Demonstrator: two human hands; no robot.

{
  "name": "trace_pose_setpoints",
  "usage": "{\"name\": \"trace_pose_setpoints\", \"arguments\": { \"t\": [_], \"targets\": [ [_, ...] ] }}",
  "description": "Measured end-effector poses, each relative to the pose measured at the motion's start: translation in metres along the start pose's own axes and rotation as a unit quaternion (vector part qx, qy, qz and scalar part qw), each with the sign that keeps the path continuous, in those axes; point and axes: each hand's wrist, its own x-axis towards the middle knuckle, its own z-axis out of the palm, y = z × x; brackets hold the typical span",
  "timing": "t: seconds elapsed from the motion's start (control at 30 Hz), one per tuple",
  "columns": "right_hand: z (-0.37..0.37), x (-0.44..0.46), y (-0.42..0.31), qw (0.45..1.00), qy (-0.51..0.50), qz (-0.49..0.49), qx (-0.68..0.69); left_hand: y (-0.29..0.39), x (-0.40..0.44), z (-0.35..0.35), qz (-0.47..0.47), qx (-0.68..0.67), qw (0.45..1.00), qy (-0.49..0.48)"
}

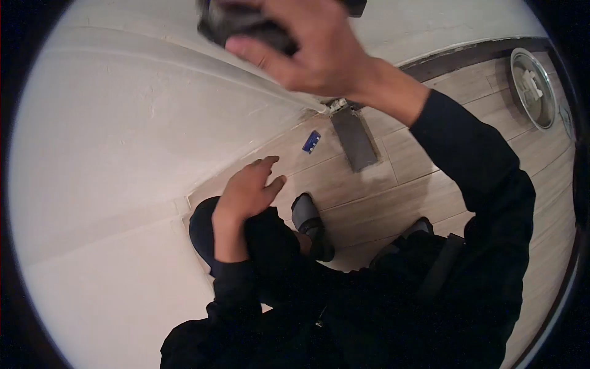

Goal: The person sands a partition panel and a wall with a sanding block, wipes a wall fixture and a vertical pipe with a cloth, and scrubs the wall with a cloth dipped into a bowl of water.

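At the top edge of the head view, my right hand is raised near the white wall. Its fingers close round a dark, blurred object with a black part; its kind is hard to make out, and the top of the view cuts it off. Lower down, my left hand hovers by my bent knee, fingers stretched out and holding nothing. Beyond its fingertips a small blue-and-white item lies on the floor. A flat dark grey rectangular piece rests beside that, close to the wall corner.
White wall runs along the left, with a pale pipe reaching down to the corner. A round metal basin with whitish bits inside stands at the far right. Wood-look flooring lies around my feet. Dark skirting follows the back wall.
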Motion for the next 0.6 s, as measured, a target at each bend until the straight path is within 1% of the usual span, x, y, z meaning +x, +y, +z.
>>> {"name": "trace_pose_setpoints", "arguments": {
  "t": [0.07, 0.13, 0.17, 0.2, 0.27, 0.3, 0.4, 0.5, 0.6],
  "targets": [
    [0.007, -0.026, -0.003, 0.992, -0.124, 0.011, -0.028, -0.006, 0.029, 0.033, -0.040, 0.031, 0.998, -0.035],
    [0.011, -0.050, 0.005, 0.981, -0.171, -0.048, -0.071, -0.009, 0.091, 0.073, -0.051, -0.030, 0.998, 0.021],
    [0.010, -0.056, 0.010, 0.973, -0.196, -0.080, -0.091, -0.012, 0.123, 0.099, -0.073, -0.074, 0.992, 0.078],
    [0.005, -0.059, 0.014, 0.954, -0.262, -0.096, -0.113, -0.016, 0.148, 0.127, -0.093, -0.116, 0.979, 0.136],
    [-0.013, -0.061, 0.023, 0.897, -0.392, -0.129, -0.161, -0.029, 0.176, 0.188, -0.109, -0.104, 0.956, 0.253],
    [-0.019, -0.062, 0.027, 0.896, -0.390, -0.138, -0.165, -0.024, 0.180, 0.198, -0.118, -0.099, 0.938, 0.309],
    [-0.027, -0.071, 0.029, 0.892, -0.395, -0.150, -0.162, -0.029, 0.171, 0.223, -0.158, -0.091, 0.923, 0.338],
    [-0.034, -0.082, 0.037, 0.887, -0.407, -0.149, -0.157, -0.055, 0.171, 0.228, -0.133, -0.077, 0.945, 0.287],
    [-0.046, -0.084, 0.039, 0.883, -0.413, -0.156, -0.159, -0.072, 0.173, 0.238, -0.152, -0.166, 0.928, 0.296]
  ]
}}
